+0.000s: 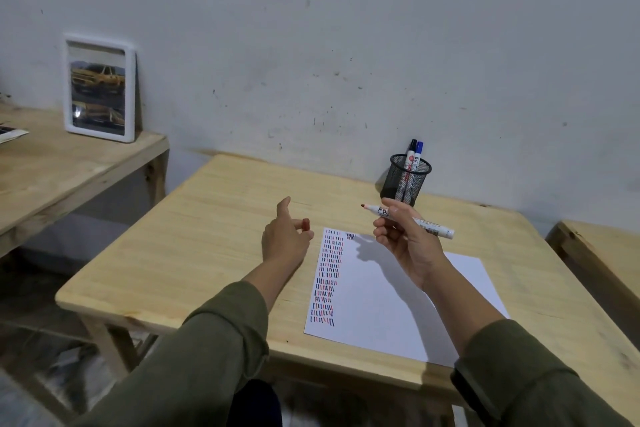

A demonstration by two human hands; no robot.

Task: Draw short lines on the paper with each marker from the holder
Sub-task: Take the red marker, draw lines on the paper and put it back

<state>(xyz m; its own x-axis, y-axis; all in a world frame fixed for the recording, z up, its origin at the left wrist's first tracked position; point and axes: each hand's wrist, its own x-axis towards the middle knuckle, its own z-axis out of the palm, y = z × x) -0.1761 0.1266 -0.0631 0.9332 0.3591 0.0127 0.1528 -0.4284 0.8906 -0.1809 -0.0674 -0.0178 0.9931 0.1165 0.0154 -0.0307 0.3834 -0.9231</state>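
Right hand (pixel 403 239) grips uncapped red marker (pixel 408 218); left hand (pixel 285 236) pinches red cap (pixel 305 224). Next: tip down onto paper (pixel 398 295), short strokes.

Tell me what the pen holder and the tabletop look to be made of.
Holder: black wire mesh, probably metal with a matte coating; the markers inside show through the weave. Tabletop: pale wood, likely pine boards, unpainted or lightly sealed; long grain lines run across it and it has a dull sheen. Neither material can be confirmed from look alone.
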